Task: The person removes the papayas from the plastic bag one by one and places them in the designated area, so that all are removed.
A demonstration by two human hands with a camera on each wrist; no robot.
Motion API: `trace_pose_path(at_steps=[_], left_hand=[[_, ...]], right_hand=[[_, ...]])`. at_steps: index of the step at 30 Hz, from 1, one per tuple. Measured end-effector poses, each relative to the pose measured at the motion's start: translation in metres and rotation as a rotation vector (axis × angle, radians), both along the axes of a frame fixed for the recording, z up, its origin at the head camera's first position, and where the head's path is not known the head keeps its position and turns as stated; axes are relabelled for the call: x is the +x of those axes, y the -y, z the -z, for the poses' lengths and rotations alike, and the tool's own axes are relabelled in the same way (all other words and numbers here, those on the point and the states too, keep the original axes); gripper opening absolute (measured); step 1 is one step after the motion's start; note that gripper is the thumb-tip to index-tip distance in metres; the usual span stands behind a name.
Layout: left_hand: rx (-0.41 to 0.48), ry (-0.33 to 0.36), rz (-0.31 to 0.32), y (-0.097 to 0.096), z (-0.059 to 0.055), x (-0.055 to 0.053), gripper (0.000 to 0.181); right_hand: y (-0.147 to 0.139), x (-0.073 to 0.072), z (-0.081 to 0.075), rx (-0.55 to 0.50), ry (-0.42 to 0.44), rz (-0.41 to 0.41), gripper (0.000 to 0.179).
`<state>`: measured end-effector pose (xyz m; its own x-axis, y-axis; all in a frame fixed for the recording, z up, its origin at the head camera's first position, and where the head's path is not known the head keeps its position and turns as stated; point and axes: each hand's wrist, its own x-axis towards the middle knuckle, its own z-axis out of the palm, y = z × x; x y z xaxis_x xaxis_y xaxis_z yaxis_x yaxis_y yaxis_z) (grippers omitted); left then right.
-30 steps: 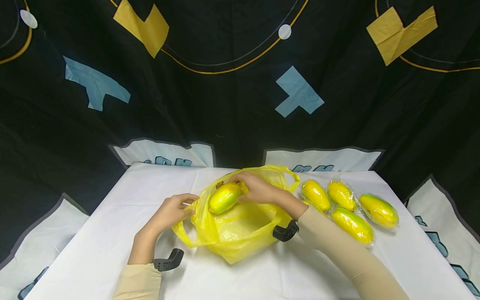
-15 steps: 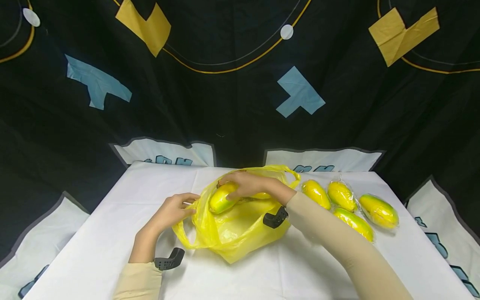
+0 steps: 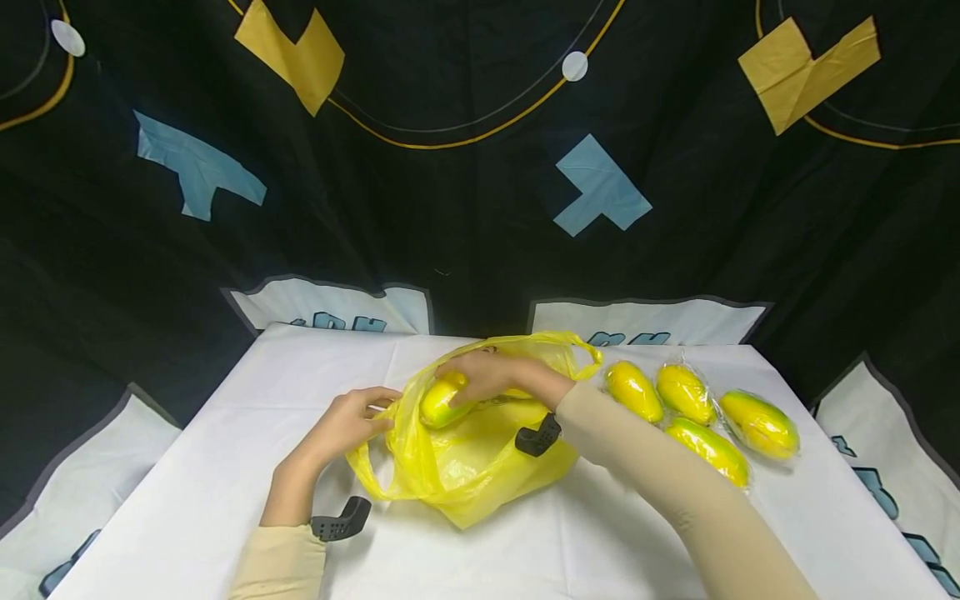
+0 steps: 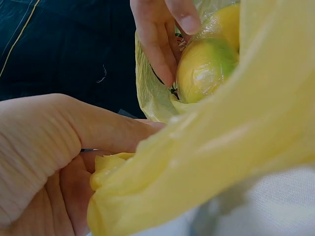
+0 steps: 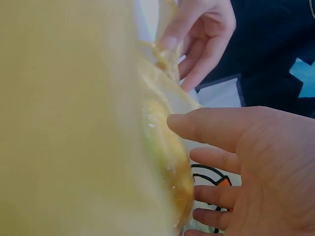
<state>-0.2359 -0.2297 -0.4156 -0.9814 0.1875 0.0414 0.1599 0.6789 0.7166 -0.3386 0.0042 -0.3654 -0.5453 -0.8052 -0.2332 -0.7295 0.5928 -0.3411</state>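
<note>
A yellow plastic bag (image 3: 472, 487) lies with its mouth spread wide at the middle of the white table. My left hand (image 3: 348, 427) pinches the bag's left rim between thumb and fingers. Inside the bag my right hand (image 3: 486, 375) reaches over a film-wrapped, yellow-green mango (image 3: 444, 402). In the right wrist view its fingers are relaxed and apart, with the fingertips right at the side of the mango (image 5: 165, 152). The left wrist view shows the wrapped mango (image 4: 204, 71) with another yellow fruit (image 4: 226, 22) behind it, partly hidden by the bag wall.
Several more wrapped mangoes (image 3: 705, 450) lie on the right of the white table (image 3: 247, 400), partly behind the right sleeve. A bag handle (image 3: 588, 358) stands up at the back right. Behind the table hangs a black patterned cloth (image 3: 465, 233).
My right hand has moved left and lower into the bag, over the mango, and its fingers have loosened. A second fruit came into view beneath its wrist. The left hand has stayed at the rim.
</note>
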Motion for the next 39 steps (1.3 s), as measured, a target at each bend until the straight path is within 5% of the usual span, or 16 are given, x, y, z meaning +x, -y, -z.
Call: trace_pose_path(at_steps=[11,39], left_hand=[[-0.003,0.009,-0.011,-0.001,0.002,-0.001,0.04],[-0.006,0.021,-0.033,-0.003,-0.002,0.001,0.038]], right_hand=[[0.005,-0.004,0.012,0.087,-0.135,0.008,0.062],[0.001,0.006,0.019,0.006,0.06,0.048,0.063]])
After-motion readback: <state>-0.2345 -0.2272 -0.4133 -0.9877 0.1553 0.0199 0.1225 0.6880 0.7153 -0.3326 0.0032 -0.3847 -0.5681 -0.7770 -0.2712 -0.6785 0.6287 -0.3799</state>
